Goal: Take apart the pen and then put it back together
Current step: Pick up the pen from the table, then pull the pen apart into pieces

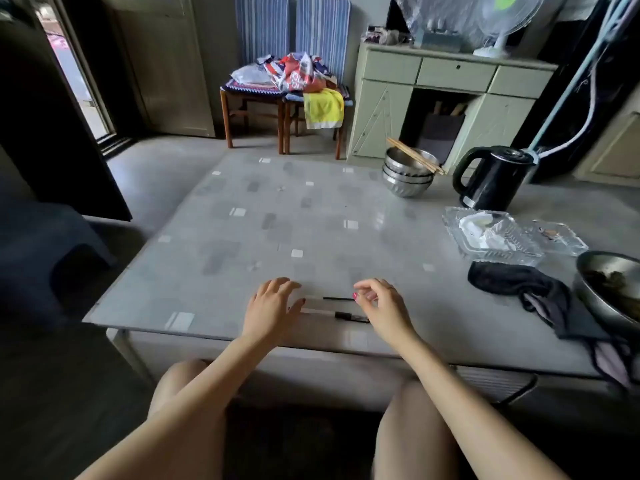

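Observation:
The pen lies in pieces on the grey table [242,237] near its front edge, between my two hands. A thin black refill [337,298] lies crosswise, its right end close to my right hand's fingertips. Just nearer to me lies the clear barrel with a dark grip section [348,316]. My left hand [273,306] hovers at the left ends of the pieces, fingers spread, holding nothing. My right hand [381,306] hovers at their right ends with fingers curled and apart; nothing shows in it.
A black cloth [516,282] lies to the right, beside glass trays [491,233] and a metal bowl [609,289]. A black kettle [491,178] and stacked steel bowls with chopsticks [408,171] stand at the far right. A dark stool [41,244] is to the left.

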